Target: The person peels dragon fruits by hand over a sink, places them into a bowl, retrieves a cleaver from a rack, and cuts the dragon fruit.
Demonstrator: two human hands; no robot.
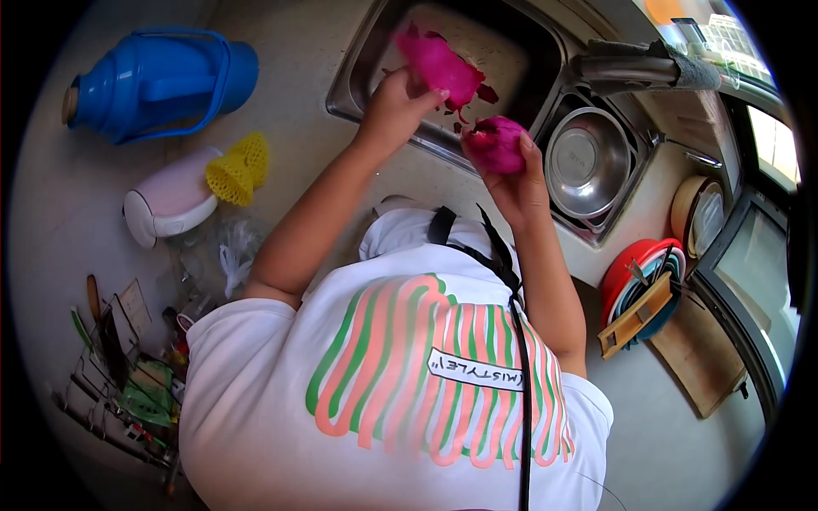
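Over the sink (362, 64), my left hand (396, 106) is closed on a bright magenta piece (439, 68) with an uneven outline and dark red ragged edges; its exact kind is unclear. Closer to the sink's front corner, my right hand (515, 183) grips a rounded, streaked magenta bulb (496, 146) that looks like a red onion, with torn dark red skin at its left end. The two pieces are apart. Dark red papery scraps (486, 93) are scattered around and below the left piece, some on the sink bottom.
A metal basin (588, 162) sits in the smaller bowl on the right. On the left counter lie a blue thermos flask (170, 85), a pink-and-white kettle (175, 196) and yellow netting (239, 170). Stacked basins (639, 264) stand at the right near an open window (750, 281).
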